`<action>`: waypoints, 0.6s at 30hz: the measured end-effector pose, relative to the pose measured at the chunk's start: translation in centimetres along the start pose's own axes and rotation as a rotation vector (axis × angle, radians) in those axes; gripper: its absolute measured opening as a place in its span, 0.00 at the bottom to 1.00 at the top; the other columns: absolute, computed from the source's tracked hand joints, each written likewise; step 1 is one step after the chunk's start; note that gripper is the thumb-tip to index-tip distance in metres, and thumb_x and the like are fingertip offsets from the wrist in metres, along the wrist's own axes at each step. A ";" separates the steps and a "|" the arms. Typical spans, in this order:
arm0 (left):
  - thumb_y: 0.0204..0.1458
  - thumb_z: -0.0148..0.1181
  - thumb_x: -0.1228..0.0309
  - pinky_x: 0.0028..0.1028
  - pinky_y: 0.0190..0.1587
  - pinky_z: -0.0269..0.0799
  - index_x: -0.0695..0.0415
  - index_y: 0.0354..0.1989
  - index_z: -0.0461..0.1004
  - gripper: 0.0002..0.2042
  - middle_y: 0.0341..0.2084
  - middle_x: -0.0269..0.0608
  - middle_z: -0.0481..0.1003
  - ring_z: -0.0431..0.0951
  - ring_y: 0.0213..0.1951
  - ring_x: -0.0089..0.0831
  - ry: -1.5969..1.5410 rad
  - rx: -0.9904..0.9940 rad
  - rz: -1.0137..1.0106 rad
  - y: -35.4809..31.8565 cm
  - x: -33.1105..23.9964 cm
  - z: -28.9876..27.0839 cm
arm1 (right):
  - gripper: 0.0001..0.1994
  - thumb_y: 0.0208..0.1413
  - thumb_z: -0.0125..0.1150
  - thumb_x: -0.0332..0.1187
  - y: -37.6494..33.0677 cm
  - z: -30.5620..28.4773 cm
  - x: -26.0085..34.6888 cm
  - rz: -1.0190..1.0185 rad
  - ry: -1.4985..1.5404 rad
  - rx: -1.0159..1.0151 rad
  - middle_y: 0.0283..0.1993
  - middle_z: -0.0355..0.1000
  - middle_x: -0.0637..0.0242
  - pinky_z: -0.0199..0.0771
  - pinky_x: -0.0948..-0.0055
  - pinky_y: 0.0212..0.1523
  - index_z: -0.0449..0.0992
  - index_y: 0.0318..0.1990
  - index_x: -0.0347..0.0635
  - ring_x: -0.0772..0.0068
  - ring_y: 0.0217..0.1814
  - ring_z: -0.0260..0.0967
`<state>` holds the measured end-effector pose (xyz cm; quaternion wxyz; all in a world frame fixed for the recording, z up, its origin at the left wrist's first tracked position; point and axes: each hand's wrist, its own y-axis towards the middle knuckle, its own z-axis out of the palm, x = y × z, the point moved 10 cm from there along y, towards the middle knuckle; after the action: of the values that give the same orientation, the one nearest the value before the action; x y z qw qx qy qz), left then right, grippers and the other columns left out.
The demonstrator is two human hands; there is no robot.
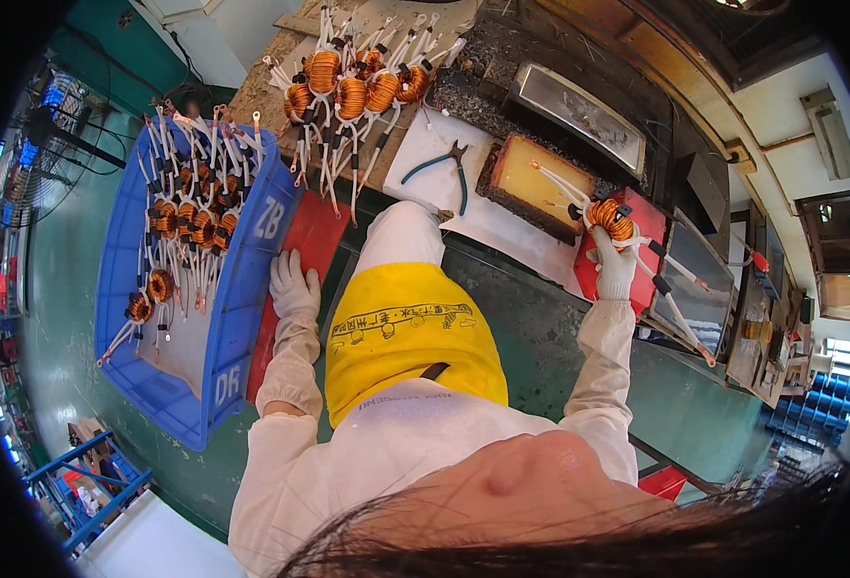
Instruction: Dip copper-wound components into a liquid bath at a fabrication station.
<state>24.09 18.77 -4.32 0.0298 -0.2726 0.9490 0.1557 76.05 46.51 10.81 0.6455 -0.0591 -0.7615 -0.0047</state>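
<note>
Copper-wound coils (194, 223) lie packed in the blue bin (227, 332) at the far left, most with their leads pointing the same way, which likely limits tangling; two sit apart, nearer the person. Just beside the bin, the gloved left grip (295, 286) rests on a red surface (309, 241), fingers loosely extended and nothing seen in it, perhaps as a steadying support. Farther over, a second batch of coils (351, 96) is bunched on the wooden tabletop (269, 69), some leads hanging past its near edge, probably for easy reach. Next, cutters (458, 157) lie splayed on a white board (435, 135), handles toward the person, a placement that would suit quick picking up. To their right sits a rectangular pan (531, 193) with a yellowish surface. At the right, the gloved right grip (615, 270) is closed on a single coil (610, 220) above a red panel (645, 217). Held by its winding, the coil has its leads free on both sides: some reach over the pan, others extend toward the lower right, seemingly clear of the fingers. Whether any tips touch the yellowish surface, I cannot tell.
</note>
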 end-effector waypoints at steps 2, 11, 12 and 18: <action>0.52 0.55 0.60 0.47 0.60 0.60 0.53 0.61 0.64 0.27 0.60 0.44 0.64 0.59 0.63 0.49 0.000 0.000 0.001 0.0 0.1 0.1 | 0.18 0.53 0.65 0.29 0.0 0.3 0.2 -0.017 0.002 0.012 0.36 0.73 0.68 0.69 0.85 0.18 0.67 0.49 0.42 0.83 0.22 0.69; 0.52 0.56 0.60 0.47 0.60 0.60 0.52 0.61 0.64 0.26 0.60 0.44 0.64 0.59 0.63 0.48 -0.004 -0.019 0.005 -0.3 0.2 0.0 | 0.18 0.53 0.65 0.26 -0.2 0.3 0.5 -0.052 -0.008 0.013 0.37 0.73 0.67 0.72 0.84 0.20 0.67 0.50 0.41 0.82 0.25 0.71; 0.52 0.56 0.60 0.47 0.60 0.60 0.52 0.61 0.65 0.26 0.60 0.44 0.64 0.59 0.63 0.48 0.001 -0.022 0.003 -0.3 0.2 0.0 | 0.19 0.52 0.65 0.27 -0.3 0.1 0.7 -0.039 -0.031 0.004 0.37 0.73 0.68 0.72 0.84 0.20 0.67 0.50 0.41 0.82 0.25 0.70; 0.52 0.54 0.60 0.47 0.61 0.58 0.51 0.62 0.63 0.27 0.61 0.42 0.62 0.58 0.64 0.48 -0.006 0.015 -0.018 -0.3 0.4 0.5 | 0.20 0.52 0.66 0.30 -1.1 -1.3 1.9 -0.016 -0.069 -0.009 0.37 0.72 0.69 0.71 0.84 0.21 0.67 0.52 0.42 0.85 0.22 0.67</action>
<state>23.89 18.48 -4.89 0.0361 -0.2802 0.9476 0.1491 76.97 45.52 12.95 0.6186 -0.0559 -0.7836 -0.0113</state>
